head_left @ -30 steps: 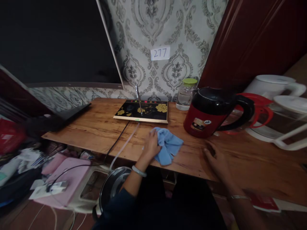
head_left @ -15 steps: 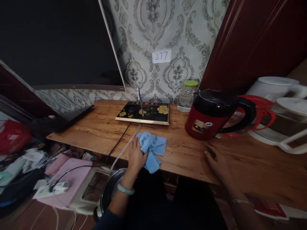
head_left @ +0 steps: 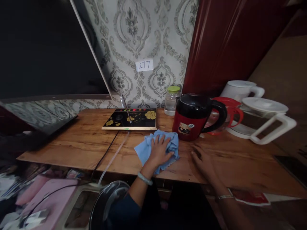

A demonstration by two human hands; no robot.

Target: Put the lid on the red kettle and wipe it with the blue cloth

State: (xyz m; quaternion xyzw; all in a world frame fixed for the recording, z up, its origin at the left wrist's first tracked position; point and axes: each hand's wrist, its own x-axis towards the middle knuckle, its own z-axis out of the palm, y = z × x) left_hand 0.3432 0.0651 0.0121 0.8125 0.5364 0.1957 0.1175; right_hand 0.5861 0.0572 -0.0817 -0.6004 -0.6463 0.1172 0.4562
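My left hand (head_left: pixel 160 151) presses flat on a crumpled light-blue cloth (head_left: pixel 145 150) that lies on the wooden table (head_left: pixel 79 140), just in front of a red and black kettle (head_left: pixel 192 116). The fingers spread over the cloth and grip it. My right hand (head_left: pixel 203 161) rests palm down on the bare wood to the right of the cloth, holding nothing. A bangle sits on each wrist.
A black tray with gold flowers (head_left: pixel 130 118) and a metal spout stands behind the cloth. A jar with a green lid (head_left: pixel 172 100), a red jug (head_left: pixel 227 113) and two white kettles (head_left: pixel 261 119) line the back right. A cable and a tube hang off the front edge toward a steel pot lid (head_left: pixel 105 204).
My left hand slid the cloth left along the table, then back right toward the red kettle. The camera view swung to the right. My right hand stayed on the wood.
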